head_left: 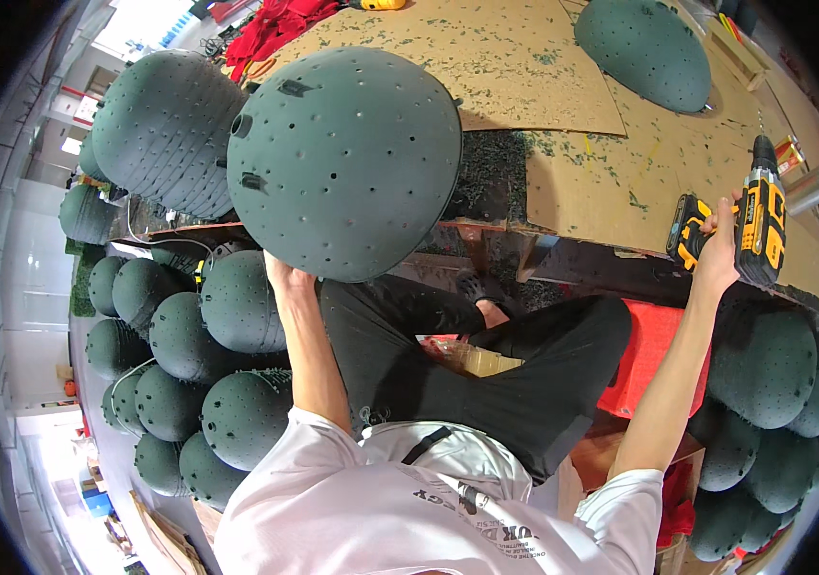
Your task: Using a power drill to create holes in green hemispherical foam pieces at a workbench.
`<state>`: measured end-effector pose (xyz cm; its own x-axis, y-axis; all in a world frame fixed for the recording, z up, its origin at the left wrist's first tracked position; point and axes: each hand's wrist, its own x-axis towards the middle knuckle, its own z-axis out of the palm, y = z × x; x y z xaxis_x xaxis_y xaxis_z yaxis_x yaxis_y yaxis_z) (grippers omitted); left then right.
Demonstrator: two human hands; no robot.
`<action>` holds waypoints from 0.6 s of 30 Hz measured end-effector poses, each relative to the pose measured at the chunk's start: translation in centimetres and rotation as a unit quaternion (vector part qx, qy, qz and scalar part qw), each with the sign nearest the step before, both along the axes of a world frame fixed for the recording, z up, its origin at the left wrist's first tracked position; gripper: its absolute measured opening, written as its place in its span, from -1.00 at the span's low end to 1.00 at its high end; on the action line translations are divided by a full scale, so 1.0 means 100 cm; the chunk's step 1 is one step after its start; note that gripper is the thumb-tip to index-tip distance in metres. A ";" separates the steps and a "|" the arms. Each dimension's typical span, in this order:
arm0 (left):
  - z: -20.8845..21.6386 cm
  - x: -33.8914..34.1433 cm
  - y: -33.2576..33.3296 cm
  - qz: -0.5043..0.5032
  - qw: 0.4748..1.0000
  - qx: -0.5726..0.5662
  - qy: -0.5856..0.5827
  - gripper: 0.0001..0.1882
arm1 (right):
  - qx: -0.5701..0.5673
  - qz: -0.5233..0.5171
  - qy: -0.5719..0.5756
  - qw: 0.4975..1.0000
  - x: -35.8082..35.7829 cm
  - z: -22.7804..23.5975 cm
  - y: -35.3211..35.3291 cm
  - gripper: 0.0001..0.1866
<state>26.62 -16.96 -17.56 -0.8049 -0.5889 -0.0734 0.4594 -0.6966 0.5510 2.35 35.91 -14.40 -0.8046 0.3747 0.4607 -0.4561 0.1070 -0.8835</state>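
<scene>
A large dark-green dome (352, 163), dotted with small holes and a few short stubs, is held up left of centre. My left hand (290, 275) grips its near lower edge; most of the fingers are hidden beneath it. Off to the right, my right hand (719, 240) is closed round the handle of a yellow-and-black cordless drill (762, 216). A thin bit points away from me. The drill is apart from the dome, above the right side of the workbench (611, 196).
Nested domes (165, 134) stand at the bench's left, and another dome (644, 53) lies at its far right. Green shavings (500, 177) litter the bench. Stacked domes (184, 335) crowd my left; more domes (764, 369) sit at my right, beside a red container (654, 355).
</scene>
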 end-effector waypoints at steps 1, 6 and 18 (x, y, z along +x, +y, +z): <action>0.003 0.003 0.001 0.009 1.000 0.000 -0.003 -0.67 | 0.011 0.000 -0.003 1.000 -0.001 -0.002 0.003 -0.72; 0.014 0.044 -0.011 0.051 0.999 -0.003 -0.015 -0.70 | -0.004 -0.019 -0.008 1.000 -0.012 -0.012 0.015 -0.70; 0.008 0.359 -0.006 0.467 0.854 -0.021 -0.230 -0.66 | 0.107 0.011 0.059 0.992 -0.043 -0.029 0.046 -0.84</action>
